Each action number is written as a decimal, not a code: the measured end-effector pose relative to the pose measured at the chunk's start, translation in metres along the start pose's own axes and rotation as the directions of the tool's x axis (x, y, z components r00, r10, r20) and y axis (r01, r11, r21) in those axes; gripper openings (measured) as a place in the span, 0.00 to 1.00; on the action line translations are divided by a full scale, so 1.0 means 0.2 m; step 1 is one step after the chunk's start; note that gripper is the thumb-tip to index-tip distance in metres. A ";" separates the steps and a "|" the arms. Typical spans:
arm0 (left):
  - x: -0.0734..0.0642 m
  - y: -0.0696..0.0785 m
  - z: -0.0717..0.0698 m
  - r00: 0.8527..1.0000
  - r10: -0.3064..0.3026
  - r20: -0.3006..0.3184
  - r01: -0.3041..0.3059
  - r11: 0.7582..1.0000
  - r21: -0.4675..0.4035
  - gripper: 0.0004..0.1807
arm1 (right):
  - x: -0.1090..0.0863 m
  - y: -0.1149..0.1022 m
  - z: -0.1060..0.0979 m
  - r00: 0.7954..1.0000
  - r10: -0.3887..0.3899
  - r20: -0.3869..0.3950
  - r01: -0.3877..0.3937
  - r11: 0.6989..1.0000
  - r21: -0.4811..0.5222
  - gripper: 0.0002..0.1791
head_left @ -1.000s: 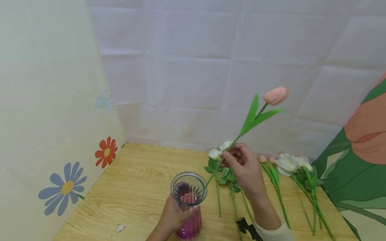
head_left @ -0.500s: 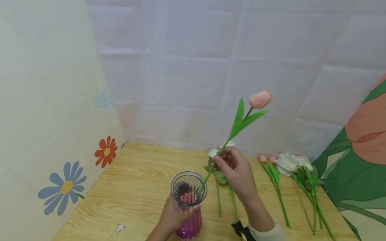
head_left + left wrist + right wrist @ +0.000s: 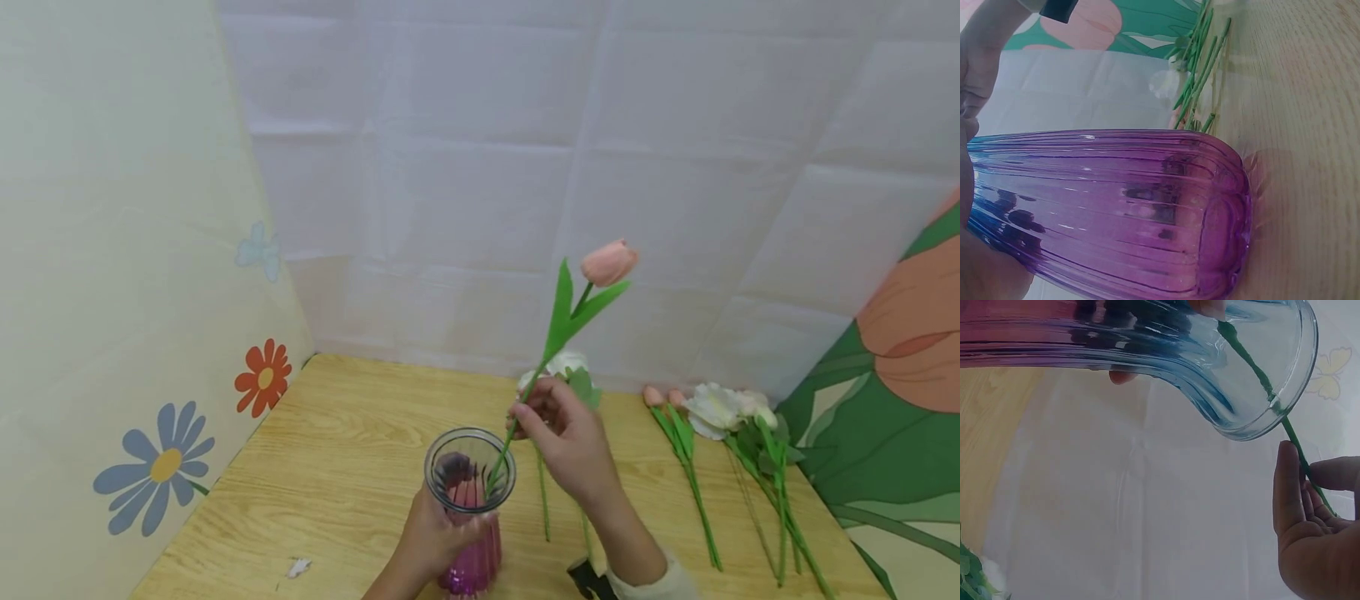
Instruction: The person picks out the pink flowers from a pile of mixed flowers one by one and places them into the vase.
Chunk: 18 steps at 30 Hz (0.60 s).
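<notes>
My right hand (image 3: 566, 437) pinches the green stem of a pink tulip (image 3: 609, 263) between thumb and fingers. The bloom leans up and to the right, with two green leaves below it. In the right wrist view the stem's lower end (image 3: 1249, 359) is inside the flared mouth of the glass vase (image 3: 1166, 337), crossing its rim. My left hand (image 3: 435, 533) grips the vase just under that rim. Ribbed glass shades from blue at the neck to purple at the base (image 3: 1147, 212), which stands upright on the table in the left wrist view.
White roses (image 3: 570, 362) lie behind my right hand. Two pink tulips (image 3: 682, 433) and a bunch of white flowers (image 3: 723, 408) lie on the right of the wooden table (image 3: 360, 417). A white scrap (image 3: 298, 567) lies at front left.
My right hand has moved left and down with the tulip, and its stem end has gone from the vase's rim to deeper inside the mouth. The left hand and vase have stayed put.
</notes>
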<state>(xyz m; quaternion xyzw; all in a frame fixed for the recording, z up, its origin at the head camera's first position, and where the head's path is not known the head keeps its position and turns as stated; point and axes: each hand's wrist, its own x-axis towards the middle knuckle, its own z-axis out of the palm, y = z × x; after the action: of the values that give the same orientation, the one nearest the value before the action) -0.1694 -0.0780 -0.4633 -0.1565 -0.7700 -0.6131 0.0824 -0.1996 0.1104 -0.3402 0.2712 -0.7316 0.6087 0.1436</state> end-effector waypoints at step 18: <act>0.00 0.00 0.00 1.000 -0.016 0.023 0.018 0.996 -0.083 0.38 | -0.04 0.03 0.09 0.999 -0.024 0.046 0.027 0.997 -0.068 0.06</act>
<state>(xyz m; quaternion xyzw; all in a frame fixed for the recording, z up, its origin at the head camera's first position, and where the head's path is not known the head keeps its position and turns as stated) -0.1690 -0.0786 -0.4632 -0.1598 -0.7461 -0.6434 0.0620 -0.1938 0.0944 -0.3527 0.2890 -0.7517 0.5751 0.1440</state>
